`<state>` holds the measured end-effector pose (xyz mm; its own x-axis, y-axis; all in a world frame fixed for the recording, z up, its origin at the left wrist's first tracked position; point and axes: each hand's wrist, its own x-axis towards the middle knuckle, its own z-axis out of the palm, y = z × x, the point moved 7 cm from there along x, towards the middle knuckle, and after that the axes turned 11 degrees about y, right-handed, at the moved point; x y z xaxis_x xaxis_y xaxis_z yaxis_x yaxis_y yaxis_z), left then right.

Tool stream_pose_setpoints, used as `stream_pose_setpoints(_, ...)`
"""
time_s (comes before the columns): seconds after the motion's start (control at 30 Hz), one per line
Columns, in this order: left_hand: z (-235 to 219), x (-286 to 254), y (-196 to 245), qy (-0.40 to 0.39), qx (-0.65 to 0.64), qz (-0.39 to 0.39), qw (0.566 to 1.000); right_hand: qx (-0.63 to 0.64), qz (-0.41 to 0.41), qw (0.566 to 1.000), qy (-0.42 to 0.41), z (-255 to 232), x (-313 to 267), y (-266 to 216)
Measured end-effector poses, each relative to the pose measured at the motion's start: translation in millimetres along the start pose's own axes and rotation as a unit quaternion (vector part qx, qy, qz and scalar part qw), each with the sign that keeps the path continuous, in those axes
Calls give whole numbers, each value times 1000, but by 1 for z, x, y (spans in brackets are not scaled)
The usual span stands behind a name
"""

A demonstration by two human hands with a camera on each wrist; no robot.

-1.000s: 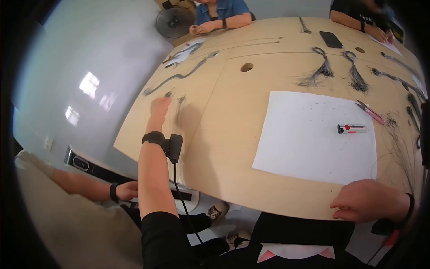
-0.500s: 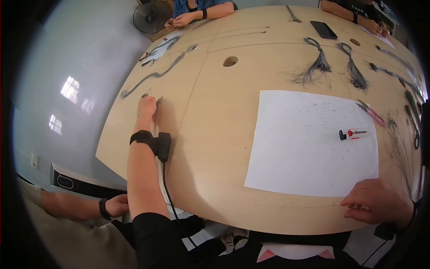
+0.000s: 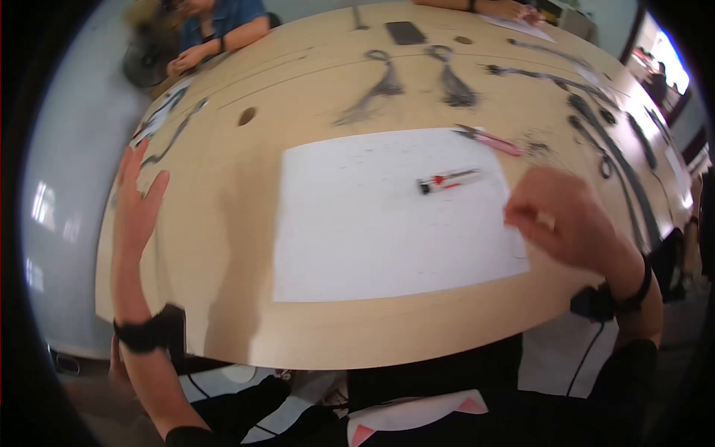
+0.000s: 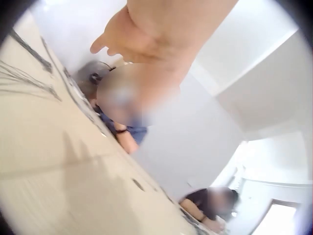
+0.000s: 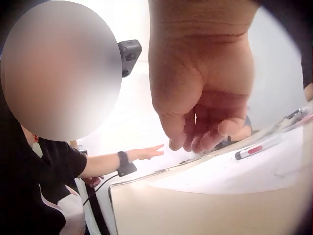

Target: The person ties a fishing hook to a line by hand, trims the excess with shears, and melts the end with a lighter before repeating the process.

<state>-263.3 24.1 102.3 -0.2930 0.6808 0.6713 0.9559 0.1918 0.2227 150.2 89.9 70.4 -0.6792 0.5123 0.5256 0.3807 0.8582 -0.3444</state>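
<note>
My left hand (image 3: 140,205) is raised over the left part of the table, fingers straight and thumb spread, holding nothing. Thin pale strands (image 4: 29,81) lie on the tabletop below it in the left wrist view. At the right edge of a white sheet of paper (image 3: 357,231), my right hand (image 3: 562,216) hovers with loosely bent fingers. The right wrist view shows no object in those fingers (image 5: 205,139). On the paper lies a clear tube with a black end and red print (image 3: 449,180). Pink-handled snips (image 3: 495,141) rest across the paper's upper right edge.
Looped bundles of grey strands (image 3: 450,86) lie beyond the paper, near a black phone (image 3: 406,33). More dark bundles (image 3: 611,156) line the right side. The table has a round hole (image 3: 247,116). Other people sit at the far side, one in a blue shirt (image 3: 242,22).
The head view has turned right. My left hand, earlier a closed fist by the strands at the left, has lifted and spread its fingers. My right hand has risen from the table's front edge.
</note>
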Motion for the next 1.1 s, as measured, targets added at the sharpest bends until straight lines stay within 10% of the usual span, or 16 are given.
stream_pose_setpoints(0.13, -10, -27, 124, 11, -83, 54, 995, -91, 124, 983, 102, -56, -2, 57)
stream_pose_setpoints(0.2, -9, -43, 179, 18, -61, 204, 977, -106, 93, 977, 161, -78, -7, 80)
stream_pose_setpoints(0.37, 34, -69, 235, -82, -223, 196, 951, -173, 168, 958, 157, -110, -28, 129)
stream_pose_setpoints(0.83, 96, -83, 214, -152, -379, 78, 909, -185, 260, 948, 1, -66, -24, 235)
stream_pose_setpoints(1.1, 86, -81, 212, -117, -378, 103, 912, -186, 458, 854, -161, -37, -15, 262)
